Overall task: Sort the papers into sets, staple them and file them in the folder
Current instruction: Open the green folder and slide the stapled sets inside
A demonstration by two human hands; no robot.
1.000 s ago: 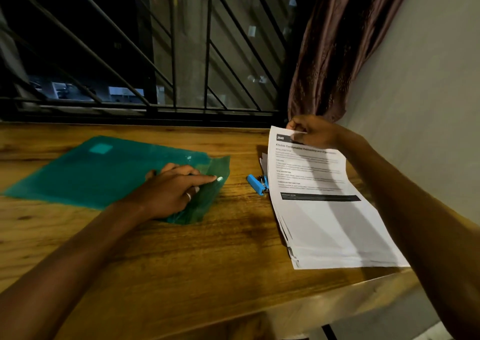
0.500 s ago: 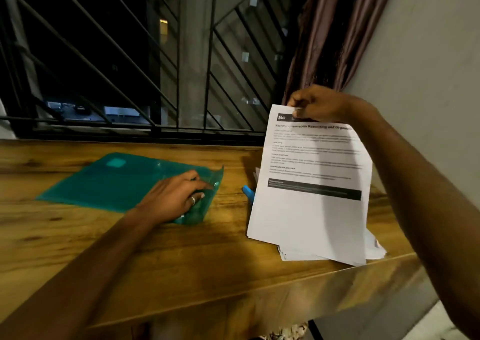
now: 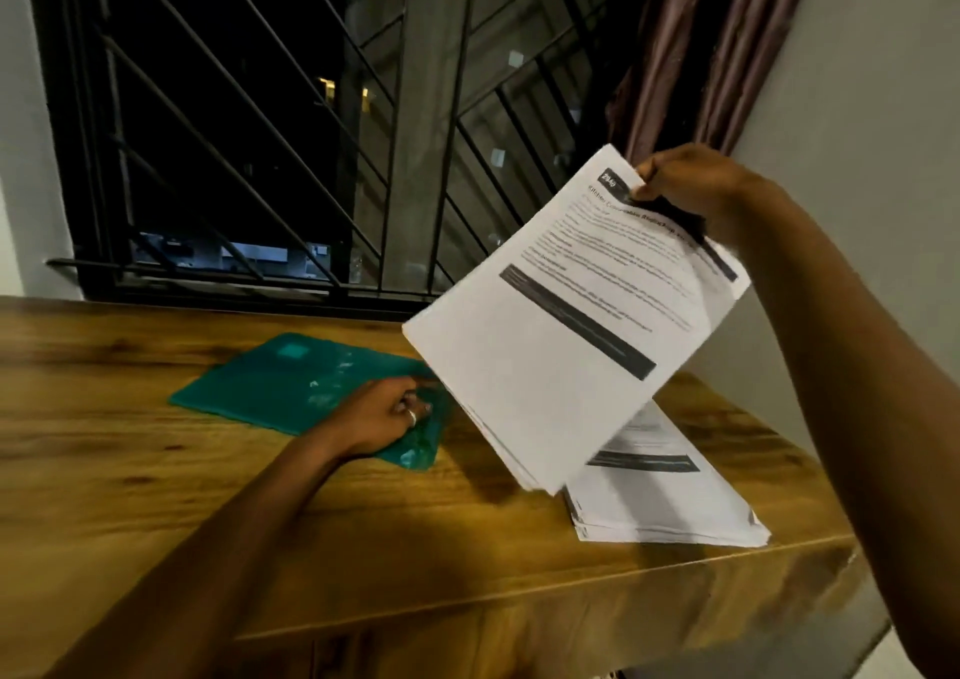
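My right hand [image 3: 685, 185] pinches the top edge of a set of printed white papers [image 3: 545, 361] and holds it tilted in the air above the table, its lower corner swung toward the folder. A stack of more papers [image 3: 670, 507] lies flat at the table's right end. The green plastic folder [image 3: 291, 382] lies on the wooden table [image 3: 156, 470]. My left hand [image 3: 384, 418] rests on the folder's near right corner with curled fingers at its flap; whether it grips the flap is unclear. The held papers hide the blue stapler.
A barred window [image 3: 311, 133] runs along the table's far edge. A brown curtain [image 3: 691, 55] hangs at the right beside a grey wall [image 3: 872, 107]. The table's front edge [image 3: 519, 600] is close to the paper stack.
My right hand has lifted the paper set off the stack and swung it up and leftward toward the folder. The left hand stays on the folder's corner. The stapler is now hidden.
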